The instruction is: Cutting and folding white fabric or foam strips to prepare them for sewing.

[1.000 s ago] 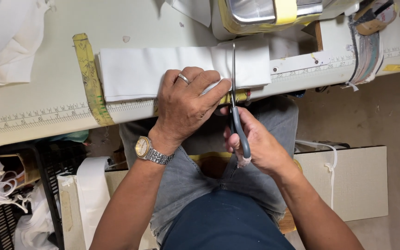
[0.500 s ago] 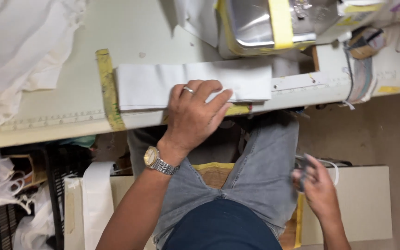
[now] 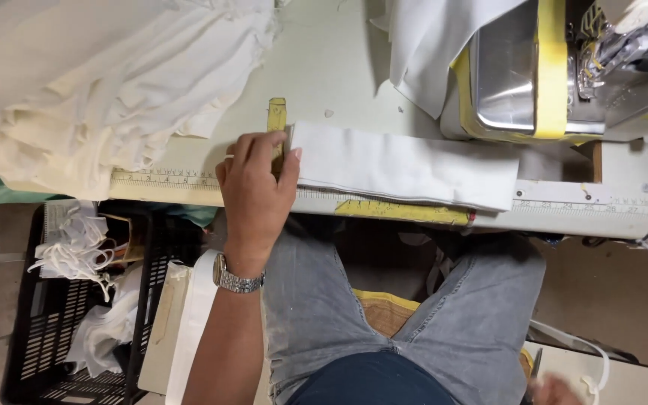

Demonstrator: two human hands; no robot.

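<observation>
Far left, a heap of white fabric [image 3: 91, 82] slumps over the sewing table [image 3: 331, 67]. Below it sits a black crate [image 3: 46, 322] of scraps. The left hand [image 3: 256, 191], wristwatch [image 3: 235, 280] showing, presses its fingers on the left end of the folded white strip [image 3: 406, 166], which lies along the table's near edge. Far right, the sewing machine [image 3: 564, 67]. The right hand [image 3: 556, 390] barely shows at the bottom edge; its grip cannot be told.

bright even overhead light | soft shadows | lower-right corner blurred
</observation>
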